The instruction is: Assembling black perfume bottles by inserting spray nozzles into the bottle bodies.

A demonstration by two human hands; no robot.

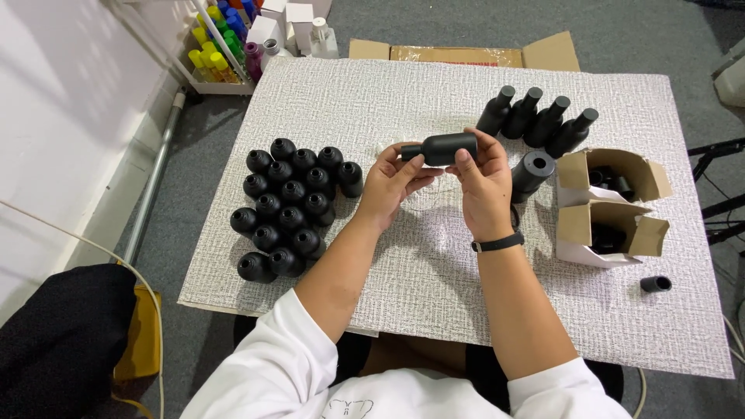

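1. Nearest the camera are the person's white sleeves (pixel 287 365), and both bare forearms reach out over the desk (pixel 434 287), which is covered with a pale textured mat.
2. The left hand (pixel 390 185) is curled at the neck end of a black bottle (pixel 442 147); its fingers sit at the small cap end.
3. The right hand (pixel 483 182), with a black band (pixel 497 244) on its wrist, is closed around the body of that same bottle, thumb on the near side.
4. The bottle lies sideways in the air above the middle of the desk, neck pointing left, touching nothing but the two hands.
5. To the left stands a tight cluster of black bottles (pixel 287 206), all upright and apparently without caps.
6. To the right, four capped black bottles (pixel 535 120) lie side by side, and another dark bottle (pixel 532 172) sits just beside the right hand.
7. Two open cardboard boxes (pixel 609 206) are further right; a loose black cap (pixel 656 284) lies near the desk edge.
8. I judge the step in hand to be working the cap at the bottle's neck.
9. The next move seems to call for a steady right-hand grip while the left fingers turn, keeping the bottle level.
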